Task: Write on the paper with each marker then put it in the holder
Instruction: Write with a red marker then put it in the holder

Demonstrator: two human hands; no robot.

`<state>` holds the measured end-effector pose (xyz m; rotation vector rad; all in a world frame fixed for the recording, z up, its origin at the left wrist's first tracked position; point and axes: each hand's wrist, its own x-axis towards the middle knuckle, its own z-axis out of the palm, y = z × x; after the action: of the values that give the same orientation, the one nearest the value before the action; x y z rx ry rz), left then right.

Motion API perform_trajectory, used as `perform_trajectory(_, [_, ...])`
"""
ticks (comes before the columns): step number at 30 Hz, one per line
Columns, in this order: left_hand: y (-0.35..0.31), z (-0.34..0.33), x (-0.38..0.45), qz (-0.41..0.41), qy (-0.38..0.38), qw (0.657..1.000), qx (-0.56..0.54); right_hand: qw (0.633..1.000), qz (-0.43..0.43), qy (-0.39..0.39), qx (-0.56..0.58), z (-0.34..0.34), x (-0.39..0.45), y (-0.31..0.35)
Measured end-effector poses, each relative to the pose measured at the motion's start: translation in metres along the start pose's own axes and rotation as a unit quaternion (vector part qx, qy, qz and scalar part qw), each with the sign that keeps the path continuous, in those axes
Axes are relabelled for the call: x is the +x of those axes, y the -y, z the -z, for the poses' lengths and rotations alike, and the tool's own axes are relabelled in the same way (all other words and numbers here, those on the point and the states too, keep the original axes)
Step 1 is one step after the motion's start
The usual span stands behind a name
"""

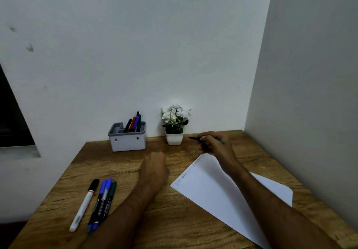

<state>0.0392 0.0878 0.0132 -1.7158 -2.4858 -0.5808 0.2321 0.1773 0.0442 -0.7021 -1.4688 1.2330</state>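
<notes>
My right hand [215, 144] is raised over the far end of the white paper [211, 190] and grips a dark marker with a green end [194, 138], pointing left toward the plant. My left hand [155, 166] rests on the desk as a closed fist, left of the paper, holding nothing. The paper lies slanted and carries a line of handwriting along its upper left edge. A grey and white holder [126, 142] stands against the wall with several markers upright in its right compartment. Loose markers lie at the front left: a white one with a black cap [85, 204], blue-capped ones [100, 202] and a green-capped one [110, 196].
A small white pot of white flowers [175, 126] stands by the wall, just left of my right hand. The wooden desk [174, 219] sits in a corner, with walls behind and on the right. A dark window opening is at the far left.
</notes>
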Motion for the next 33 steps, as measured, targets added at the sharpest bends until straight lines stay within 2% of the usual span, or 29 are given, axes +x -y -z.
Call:
perform_trajectory(4, [-0.004,0.009,0.000,0.023,0.013,1.000,-0.017,1.000,0.007,-0.005,-0.011,-0.003,-0.002,0.003])
perform_trajectory(8, [0.002,0.010,0.003,0.035,-0.018,0.997,-0.069,0.997,0.050,0.004,-0.054,-0.006,-0.003,0.004])
perform_trajectory(10, [0.004,0.015,0.006,0.076,-0.033,0.986,-0.143,0.997,0.058,0.027,-0.045,-0.008,-0.005,0.006])
perform_trajectory(12, [0.004,0.023,0.011,0.133,-0.036,0.958,-0.251,0.997,0.058,0.042,-0.024,-0.011,-0.007,0.008])
perform_trajectory(13, [0.004,0.028,0.014,0.172,-0.031,0.929,-0.326,0.997,0.058,0.046,-0.016,-0.013,-0.007,0.009])
perform_trajectory(14, [0.003,0.034,0.017,0.215,-0.023,0.882,-0.418,0.997,0.059,0.051,-0.011,-0.015,-0.008,0.010])
perform_trajectory(16, [0.003,0.046,0.022,0.280,-0.015,0.755,-0.592,0.996,0.067,0.062,-0.012,-0.019,-0.010,0.011])
perform_trajectory(17, [0.002,0.051,0.023,0.291,-0.017,0.705,-0.646,0.995,0.072,0.065,-0.015,-0.022,-0.011,0.012])
perform_trajectory(19, [0.002,0.057,0.022,0.296,-0.021,0.648,-0.701,0.993,0.087,0.072,-0.026,-0.026,-0.014,0.012])
perform_trajectory(21, [0.002,0.059,0.020,0.298,-0.022,0.617,-0.728,0.990,0.104,0.083,-0.041,-0.030,-0.017,0.013])
perform_trajectory(27, [0.002,0.053,0.017,0.309,-0.031,0.590,-0.745,0.985,0.124,0.098,-0.071,-0.039,-0.023,0.013])
perform_trajectory(33, [-0.001,0.052,0.013,0.304,-0.024,0.591,-0.747,0.984,0.129,0.086,-0.087,-0.040,-0.025,0.010])
